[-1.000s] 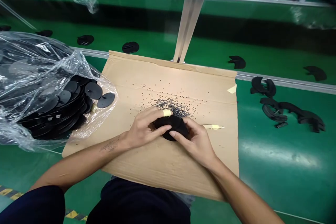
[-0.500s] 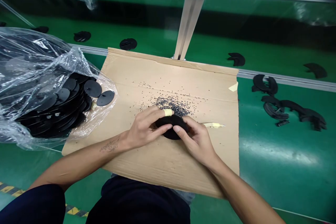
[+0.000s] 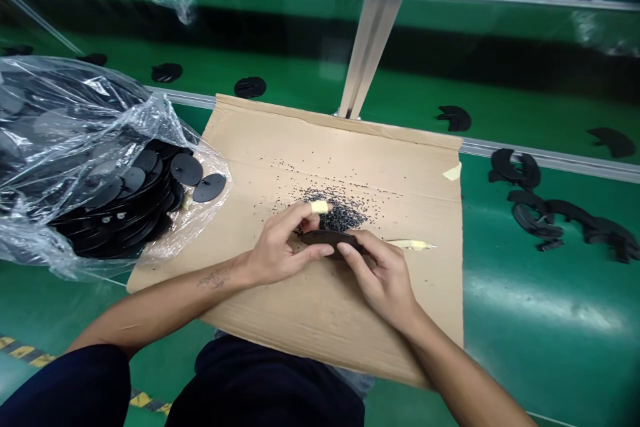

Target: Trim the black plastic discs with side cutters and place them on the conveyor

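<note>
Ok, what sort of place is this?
Probably a factory or workshop: a black piece is held over cardboard scattered with black bits, a clear plastic bag of black discs lies alongside, and a metal post stands behind.

The held piece [image 3: 331, 238] looks like matt dark plastic; the cardboard sheet [image 3: 295, 313] has a dull, papery face. The bag [image 3: 165, 119] is glossy, crinkled clear film, the black discs [image 3: 187, 170] smooth with a faint sheen. The post [image 3: 383, 20] looks like satin metal, the green tabletop [image 3: 530, 333] smooth and shiny, the sleeve [image 3: 75, 383] matt cloth.
</note>
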Demonstrator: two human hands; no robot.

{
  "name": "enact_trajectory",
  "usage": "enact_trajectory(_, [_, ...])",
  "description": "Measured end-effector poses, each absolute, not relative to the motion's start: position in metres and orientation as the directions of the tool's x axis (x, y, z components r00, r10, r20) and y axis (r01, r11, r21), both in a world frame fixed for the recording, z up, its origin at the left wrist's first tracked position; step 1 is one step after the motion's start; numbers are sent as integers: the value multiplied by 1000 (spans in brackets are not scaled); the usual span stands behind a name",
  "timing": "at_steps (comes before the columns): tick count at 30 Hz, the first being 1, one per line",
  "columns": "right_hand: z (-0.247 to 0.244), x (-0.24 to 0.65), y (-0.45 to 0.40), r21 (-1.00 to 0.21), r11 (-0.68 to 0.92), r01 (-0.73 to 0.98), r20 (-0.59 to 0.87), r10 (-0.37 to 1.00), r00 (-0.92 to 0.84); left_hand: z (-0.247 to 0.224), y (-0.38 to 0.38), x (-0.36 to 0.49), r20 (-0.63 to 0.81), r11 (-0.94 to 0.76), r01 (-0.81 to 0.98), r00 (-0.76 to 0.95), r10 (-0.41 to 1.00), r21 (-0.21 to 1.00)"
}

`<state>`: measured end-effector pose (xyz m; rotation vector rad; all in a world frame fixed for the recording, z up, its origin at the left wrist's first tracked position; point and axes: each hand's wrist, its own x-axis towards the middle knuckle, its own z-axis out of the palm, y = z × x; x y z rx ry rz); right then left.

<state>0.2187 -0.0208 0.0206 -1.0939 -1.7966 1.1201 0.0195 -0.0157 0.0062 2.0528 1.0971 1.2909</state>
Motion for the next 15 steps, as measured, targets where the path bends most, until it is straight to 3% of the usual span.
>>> enact_trajectory(5, [20,220,-22,-855,415,313,284,877,-387,11,-10,16,488,-550,232,276,828,802])
enact_trajectory(15, [13,221,-20,-731,614,297,473,770,-427,14,-8,12,551,-641,188,368,749,745])
